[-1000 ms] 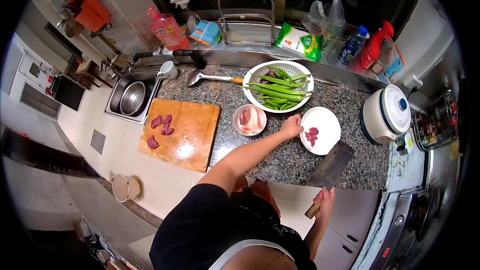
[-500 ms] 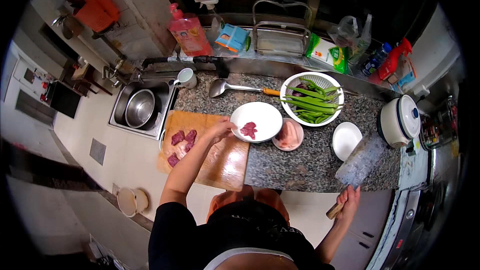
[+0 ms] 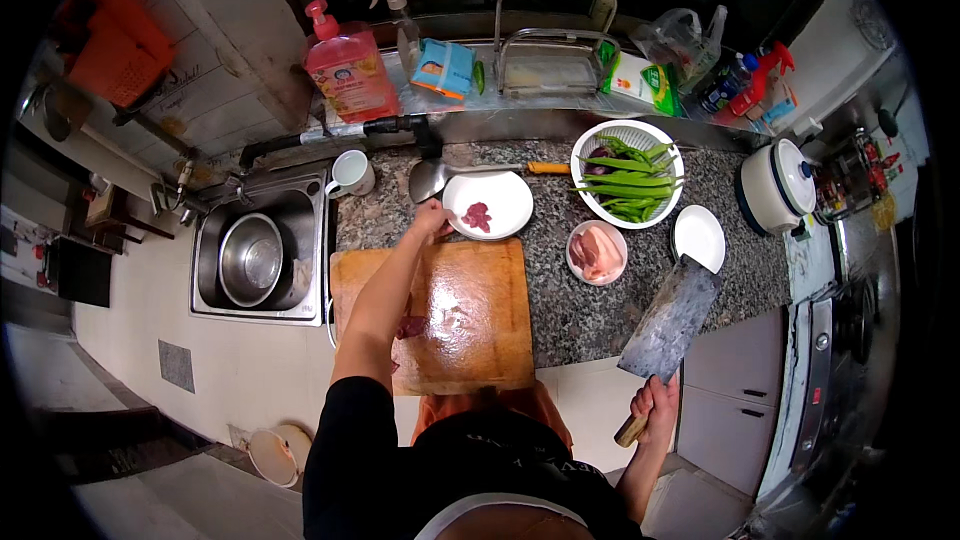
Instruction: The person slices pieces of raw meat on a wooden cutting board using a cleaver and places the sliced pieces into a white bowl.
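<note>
My left hand (image 3: 430, 220) grips the left rim of a white plate (image 3: 511, 202), which holds a small pile of red meat pieces (image 3: 477, 217). The plate is just beyond a wooden cutting board (image 3: 475, 315) and overlaps a metal wok spatula (image 3: 428, 181). More red meat (image 3: 411, 327) lies on the board, mostly hidden under my left forearm. In my right hand (image 3: 656, 408) is a cleaver (image 3: 670, 320), held by its wooden handle. Its broad blade points away from me over the counter's front edge, with the tip near a small white bowl (image 3: 699, 236).
A bowl of pale pink meat (image 3: 598, 252) sits right of the board. Behind it stands a white basket (image 3: 586, 202) of long green vegetables. The sink (image 3: 312, 270) holds a steel basin (image 3: 250, 260); a mug (image 3: 352, 174) stands beside it. A white cooker (image 3: 770, 195) is at right.
My left hand has moved the plate away from me and left, off the board's corner toward the spatula. The cleaver has come left and closer to me. My view has shifted too.
</note>
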